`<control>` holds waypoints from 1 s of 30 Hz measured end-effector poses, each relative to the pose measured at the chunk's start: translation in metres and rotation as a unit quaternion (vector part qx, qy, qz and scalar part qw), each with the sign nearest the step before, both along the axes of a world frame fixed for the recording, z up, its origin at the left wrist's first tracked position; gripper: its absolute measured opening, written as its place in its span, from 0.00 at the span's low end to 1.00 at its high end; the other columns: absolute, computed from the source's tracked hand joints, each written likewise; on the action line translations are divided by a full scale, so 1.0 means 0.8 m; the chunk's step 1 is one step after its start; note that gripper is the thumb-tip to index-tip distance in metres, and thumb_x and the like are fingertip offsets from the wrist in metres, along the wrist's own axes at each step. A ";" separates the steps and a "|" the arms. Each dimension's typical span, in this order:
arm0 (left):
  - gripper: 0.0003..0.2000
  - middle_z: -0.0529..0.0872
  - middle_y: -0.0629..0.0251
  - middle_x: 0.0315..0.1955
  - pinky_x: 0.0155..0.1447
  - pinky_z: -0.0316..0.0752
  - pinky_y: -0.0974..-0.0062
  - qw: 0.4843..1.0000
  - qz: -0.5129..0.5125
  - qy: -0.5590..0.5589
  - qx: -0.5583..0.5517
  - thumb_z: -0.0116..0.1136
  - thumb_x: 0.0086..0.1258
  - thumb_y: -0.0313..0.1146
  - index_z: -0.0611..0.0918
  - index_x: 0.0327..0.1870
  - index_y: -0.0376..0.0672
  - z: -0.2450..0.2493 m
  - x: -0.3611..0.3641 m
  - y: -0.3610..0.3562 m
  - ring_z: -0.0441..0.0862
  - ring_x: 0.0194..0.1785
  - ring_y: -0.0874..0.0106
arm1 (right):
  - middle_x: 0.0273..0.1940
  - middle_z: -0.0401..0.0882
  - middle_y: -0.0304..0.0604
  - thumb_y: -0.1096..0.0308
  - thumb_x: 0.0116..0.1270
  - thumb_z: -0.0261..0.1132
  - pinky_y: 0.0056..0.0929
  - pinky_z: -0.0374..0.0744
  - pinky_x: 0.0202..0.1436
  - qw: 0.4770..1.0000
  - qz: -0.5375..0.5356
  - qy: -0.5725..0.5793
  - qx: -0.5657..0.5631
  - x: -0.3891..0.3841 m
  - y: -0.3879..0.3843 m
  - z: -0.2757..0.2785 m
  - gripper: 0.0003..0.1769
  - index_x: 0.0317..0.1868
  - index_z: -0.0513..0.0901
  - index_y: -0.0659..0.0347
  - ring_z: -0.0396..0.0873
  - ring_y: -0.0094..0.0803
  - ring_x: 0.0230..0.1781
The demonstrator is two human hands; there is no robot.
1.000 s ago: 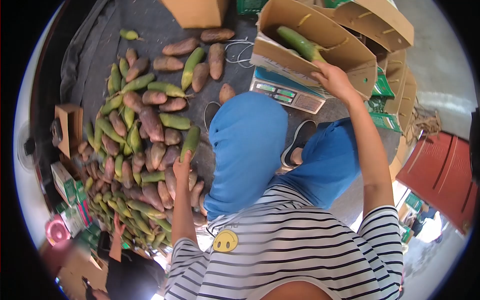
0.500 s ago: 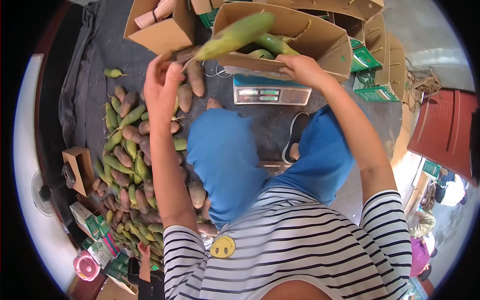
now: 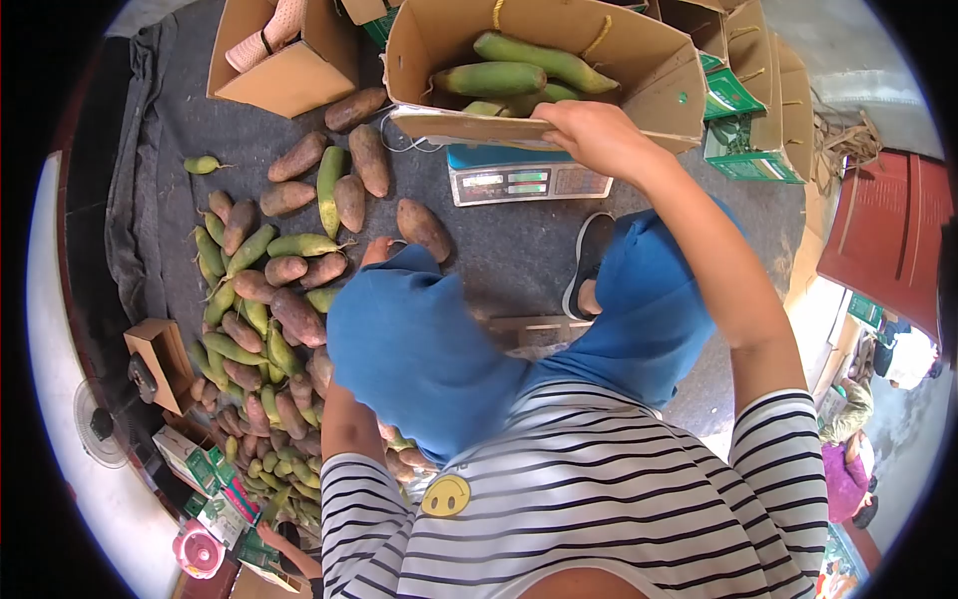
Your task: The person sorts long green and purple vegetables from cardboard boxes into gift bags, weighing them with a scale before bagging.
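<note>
Pinching the box flap (image 3: 469,128), right hand (image 3: 589,135) is clamped; left hand (image 3: 377,250) grip is hidden.

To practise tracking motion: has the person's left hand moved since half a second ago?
Yes. The left hand dropped from beside the brown cardboard box to lower than the grey weighing scale.

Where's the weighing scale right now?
The scale sits top centre of the head view, on the dark mat, under the cardboard box that the right hand grips.
</note>
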State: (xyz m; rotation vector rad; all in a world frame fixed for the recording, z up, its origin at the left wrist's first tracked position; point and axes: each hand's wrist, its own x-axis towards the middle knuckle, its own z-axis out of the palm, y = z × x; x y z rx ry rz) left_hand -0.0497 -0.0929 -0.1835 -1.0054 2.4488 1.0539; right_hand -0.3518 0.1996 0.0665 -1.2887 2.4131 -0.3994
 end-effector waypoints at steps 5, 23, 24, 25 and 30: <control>0.36 0.82 0.46 0.43 0.48 0.76 0.65 0.996 0.070 -0.031 0.043 0.74 0.52 0.51 0.72 0.51 0.28 0.014 -0.037 0.029 0.82 0.46 0.58 | 0.42 0.81 0.47 0.67 0.66 0.60 0.45 0.76 0.46 0.999 -0.019 -0.013 0.022 0.001 -0.003 0.003 0.12 0.49 0.76 0.56 0.78 0.49 0.46; 0.45 0.79 0.46 0.50 0.59 0.74 0.64 0.957 0.259 0.019 0.128 0.74 0.48 0.45 0.63 0.63 0.29 -0.041 -0.080 0.055 0.80 0.53 0.56 | 0.45 0.80 0.47 0.68 0.66 0.61 0.42 0.77 0.47 1.000 -0.010 -0.016 -0.008 0.001 -0.004 0.006 0.14 0.51 0.76 0.57 0.78 0.48 0.47; 0.43 0.79 0.47 0.51 0.58 0.74 0.65 0.938 0.279 0.052 0.199 0.74 0.49 0.43 0.64 0.62 0.29 -0.048 -0.072 0.042 0.80 0.53 0.58 | 0.46 0.80 0.47 0.68 0.65 0.61 0.42 0.77 0.47 1.000 -0.011 -0.011 -0.001 0.002 -0.004 0.008 0.14 0.51 0.76 0.57 0.78 0.48 0.48; 0.41 0.79 0.49 0.51 0.57 0.74 0.66 0.913 0.297 0.083 0.267 0.74 0.50 0.41 0.66 0.62 0.29 -0.026 -0.075 0.039 0.80 0.52 0.60 | 0.46 0.80 0.46 0.68 0.65 0.61 0.43 0.77 0.47 1.000 -0.011 -0.012 -0.001 0.003 -0.004 0.008 0.14 0.51 0.76 0.57 0.78 0.48 0.48; 0.36 0.75 0.53 0.55 0.56 0.73 0.70 0.857 0.357 0.298 0.223 0.72 0.56 0.37 0.66 0.62 0.32 0.080 -0.077 0.020 0.76 0.54 0.65 | 0.41 0.80 0.47 0.69 0.65 0.60 0.45 0.77 0.44 1.000 -0.006 -0.009 -0.007 0.002 -0.003 0.006 0.11 0.47 0.75 0.58 0.78 0.48 0.45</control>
